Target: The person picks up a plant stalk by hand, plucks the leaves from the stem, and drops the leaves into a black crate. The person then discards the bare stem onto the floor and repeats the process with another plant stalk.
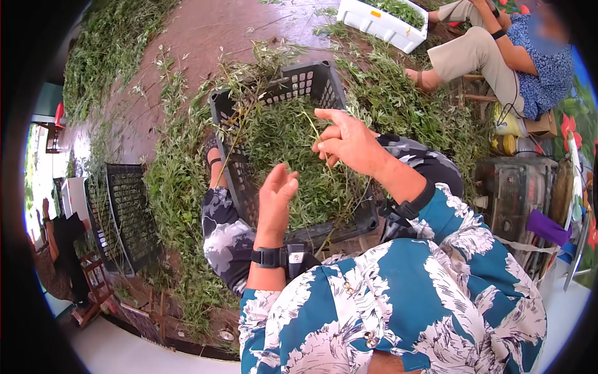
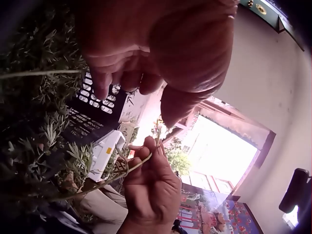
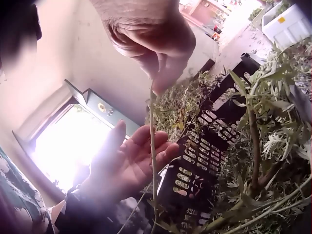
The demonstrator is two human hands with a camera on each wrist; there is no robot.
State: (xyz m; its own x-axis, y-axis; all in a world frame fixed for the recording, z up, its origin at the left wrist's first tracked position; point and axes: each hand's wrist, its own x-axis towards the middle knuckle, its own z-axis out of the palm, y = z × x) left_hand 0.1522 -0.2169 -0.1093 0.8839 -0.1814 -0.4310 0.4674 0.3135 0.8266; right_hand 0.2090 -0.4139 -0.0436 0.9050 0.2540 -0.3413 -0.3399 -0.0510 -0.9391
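Note:
My right hand (image 1: 355,146), raised over a black plastic crate (image 1: 324,81), pinches a thin green stem (image 3: 152,131) between thumb and fingertips. In the right wrist view the stem hangs down from those fingertips. My left hand (image 1: 276,202) is to the left, above the crate's near side, with fingers loosely bent and nothing held. The right wrist view shows the left palm (image 3: 131,163) facing up behind the stem. Cut leafy stalks (image 1: 280,137) fill the crate, which stands between my knees.
Leafy stalks (image 1: 180,206) lie heaped left of the crate, with another heap (image 1: 405,93) on its right. A white bin (image 1: 380,28) holds greens near a seated person (image 1: 517,62). Dark crates (image 1: 121,212) stand at the left; a purple object (image 1: 548,228) is at the right.

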